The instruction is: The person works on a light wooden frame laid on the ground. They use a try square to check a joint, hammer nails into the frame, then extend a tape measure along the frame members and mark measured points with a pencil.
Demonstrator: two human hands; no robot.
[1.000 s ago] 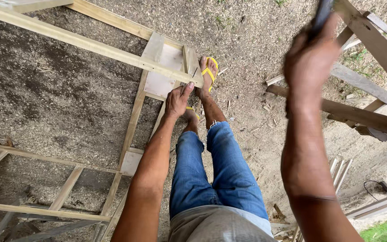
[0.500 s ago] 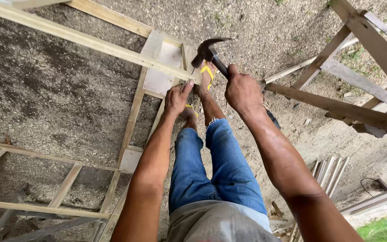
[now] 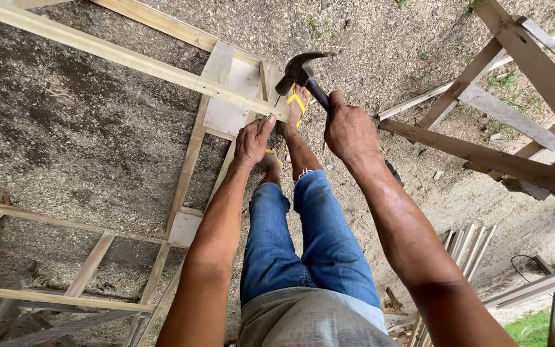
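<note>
We see bare, gritty ground (image 3: pixel 72 128) strewn with sawdust, and we take it as our landmark. Over its right part stands a weathered structure of grey-brown beams (image 3: pixel 483 154), crossing at slants. On the ground's lower right lies a bundle of thin pale slats (image 3: pixel 464 247), and beyond them, at the very corner, a patch of green grass (image 3: pixel 541 328). A dark cable (image 3: pixel 534 263) curls on the ground beside the slats. At the ground's top edge we see sparse green weeds (image 3: pixel 316 26).
</note>
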